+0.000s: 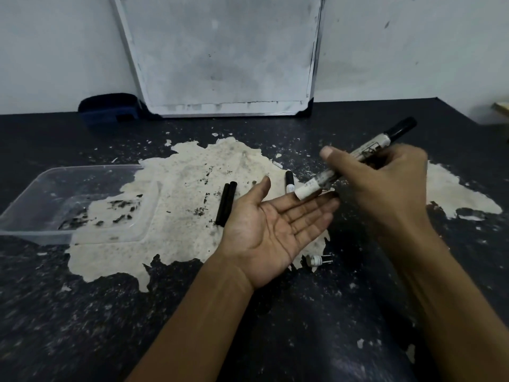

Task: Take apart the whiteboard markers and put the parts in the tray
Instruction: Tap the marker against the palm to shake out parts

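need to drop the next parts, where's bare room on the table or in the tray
The tray holds nothing. Bare table lies in front of it, left of the left hand. Crowded: black tubes, nib piece around that hand.

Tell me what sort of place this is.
Probably a classroom or office workbench: a smudged whiteboard leans against the wall, a board eraser sits beside it, and the dark tabletop is worn, its coating peeled off in patches.

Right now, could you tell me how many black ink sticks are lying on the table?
2: the black ink sticks lie side by side, just beyond the open left hand; others may be hidden.
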Demonstrator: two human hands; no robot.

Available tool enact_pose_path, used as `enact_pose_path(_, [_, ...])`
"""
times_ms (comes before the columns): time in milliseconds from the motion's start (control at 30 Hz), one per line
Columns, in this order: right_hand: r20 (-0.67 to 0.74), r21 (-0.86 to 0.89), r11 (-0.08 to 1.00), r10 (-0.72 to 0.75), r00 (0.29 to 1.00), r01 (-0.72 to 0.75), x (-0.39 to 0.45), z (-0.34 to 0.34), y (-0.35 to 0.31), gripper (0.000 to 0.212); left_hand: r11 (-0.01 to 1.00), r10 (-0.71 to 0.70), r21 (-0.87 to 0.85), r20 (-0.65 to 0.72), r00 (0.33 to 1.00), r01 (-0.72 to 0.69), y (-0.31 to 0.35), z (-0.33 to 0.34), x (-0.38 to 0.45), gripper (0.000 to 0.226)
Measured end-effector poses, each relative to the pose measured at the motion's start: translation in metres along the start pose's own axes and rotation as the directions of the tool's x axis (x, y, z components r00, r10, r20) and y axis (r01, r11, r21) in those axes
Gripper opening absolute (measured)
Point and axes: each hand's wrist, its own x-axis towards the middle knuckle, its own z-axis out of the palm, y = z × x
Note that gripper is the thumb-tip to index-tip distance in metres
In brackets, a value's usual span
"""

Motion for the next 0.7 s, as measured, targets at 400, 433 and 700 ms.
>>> enact_pose_path(400, [0.126,0.284,0.893,0.325,0.937,-0.348,0.008,0.001,0.005,0.051,0.995,0.089,0.042,-0.015,0.996,-0.088,0.005,-0.003,0.0,0.062])
enact_pose_path(433, [0.126,0.297,0.885,0.335,0.934,-0.358,0.007,0.002,0.004,0.05,0.995,0.095,0.042,-0.019,0.995,-0.094,0.005,-0.003,0.0,0.062])
enact_pose_path(700, [0.095,0.017,0.992,-0.127,0.987,0.126,-0.013,0.014,-0.029,0.026,0.967,0.21,-0.125,-0.111,0.971,-0.224,0.011,-0.006,0.001,0.066])
